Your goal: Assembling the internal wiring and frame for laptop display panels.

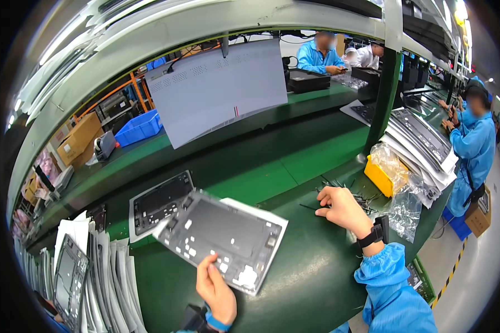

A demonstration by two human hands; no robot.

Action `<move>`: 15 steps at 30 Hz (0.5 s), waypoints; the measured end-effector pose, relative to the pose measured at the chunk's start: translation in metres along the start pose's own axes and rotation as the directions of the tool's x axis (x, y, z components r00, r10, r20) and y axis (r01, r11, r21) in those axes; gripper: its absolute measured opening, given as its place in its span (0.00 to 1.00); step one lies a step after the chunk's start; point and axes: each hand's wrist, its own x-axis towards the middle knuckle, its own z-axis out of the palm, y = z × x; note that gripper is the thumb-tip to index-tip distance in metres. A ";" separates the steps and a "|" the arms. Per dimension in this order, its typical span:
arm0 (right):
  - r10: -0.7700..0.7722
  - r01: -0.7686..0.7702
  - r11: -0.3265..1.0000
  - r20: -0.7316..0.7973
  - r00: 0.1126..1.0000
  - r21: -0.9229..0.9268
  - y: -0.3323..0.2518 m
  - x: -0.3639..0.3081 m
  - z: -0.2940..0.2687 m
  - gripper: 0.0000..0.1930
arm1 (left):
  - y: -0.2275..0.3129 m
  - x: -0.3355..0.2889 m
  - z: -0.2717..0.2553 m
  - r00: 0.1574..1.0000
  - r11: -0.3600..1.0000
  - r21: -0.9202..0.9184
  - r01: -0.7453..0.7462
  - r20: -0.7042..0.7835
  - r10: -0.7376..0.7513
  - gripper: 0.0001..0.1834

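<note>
My left hand (215, 291) grips the lower edge of a flat dark tablet housing (219, 230), thumb on top. White patches and small cutouts dot the housing, which is tilted above the bench. Over a loose pile of thin black strips (366, 204), my right hand (343, 210) is closed, its fingers curled together. A thin black strip (308, 207) sticks out to the left from its fingertips. Behind the held housing, a second dark housing (164, 201) lies on a pale sheet on the green bench (228, 172).
Several housings between white sheets (108, 277) stand at left; another stack (422, 144) lies at right. A yellow bin (379, 176) with clear plastic bags (404, 213) is beside the strips. A large grey panel (219, 89) rises behind the bench. People in blue work at the back and right.
</note>
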 end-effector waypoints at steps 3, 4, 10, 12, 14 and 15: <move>0.021 -0.016 0.994 -0.041 0.999 0.105 0.009 0.001 -0.012 0.11 | -0.006 -0.038 -0.022 0.980 0.952 -0.233 0.199 0.025 -0.199 0.14; 0.024 -0.015 0.996 -0.098 0.995 0.093 0.018 0.000 -0.022 0.09 | 0.029 -0.044 -0.027 0.926 0.926 -0.043 0.376 0.054 -0.374 0.15; 0.147 -0.151 0.977 0.036 0.988 0.154 0.021 -0.006 -0.074 0.08 | 0.058 -0.132 -0.048 0.720 0.724 -0.206 0.658 0.453 -0.526 0.41; 0.119 -0.143 0.985 0.216 0.969 0.096 0.020 -0.007 -0.073 0.10 | 0.079 -0.149 -0.045 0.668 0.674 -0.227 0.703 0.537 -0.516 0.45; 0.100 -0.141 0.981 0.269 0.958 0.136 0.018 -0.006 -0.063 0.11 | 0.079 -0.159 -0.046 0.615 0.649 -0.254 0.717 0.670 -0.417 0.48; 0.048 -0.071 0.995 0.285 0.957 0.068 0.016 -0.005 -0.059 0.11 | 0.082 -0.162 -0.044 0.585 0.640 -0.234 0.732 0.697 -0.414 0.50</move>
